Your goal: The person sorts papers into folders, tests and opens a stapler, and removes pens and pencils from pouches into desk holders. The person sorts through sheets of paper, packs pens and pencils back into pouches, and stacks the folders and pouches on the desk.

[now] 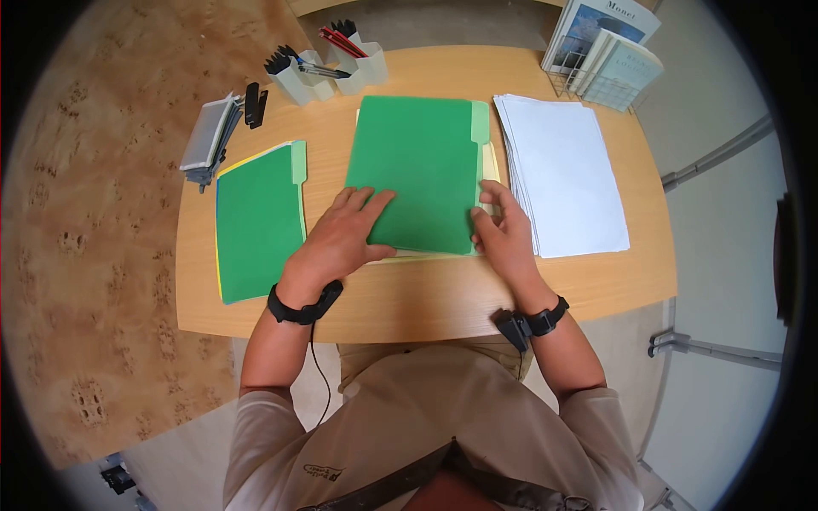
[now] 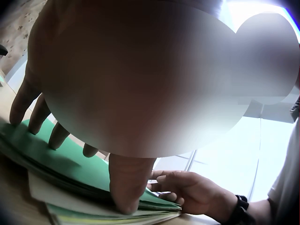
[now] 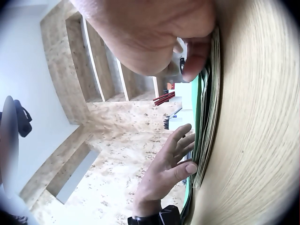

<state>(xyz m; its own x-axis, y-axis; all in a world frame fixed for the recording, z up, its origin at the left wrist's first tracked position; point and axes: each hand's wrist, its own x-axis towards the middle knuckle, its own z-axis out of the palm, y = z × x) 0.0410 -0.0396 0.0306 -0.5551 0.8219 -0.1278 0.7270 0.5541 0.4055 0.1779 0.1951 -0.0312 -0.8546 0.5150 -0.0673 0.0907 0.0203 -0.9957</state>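
A green folder with a pale tab lies on top of a stack of folders in front of me. My left hand rests on its lower left part, fingers spread over the cover and thumb at the near edge. At the right side, my right hand has bent fingers and thumb at the folder's edge, pinching it near the lower right corner. Layered folder edges show under the top cover in the right wrist view. Cream folders peek out along the right side.
Another green folder lies at left on further folders, and a stack of white paper at right. Pen holders, a stapler, a grey holder and a wire rack with books line the back of the desk.
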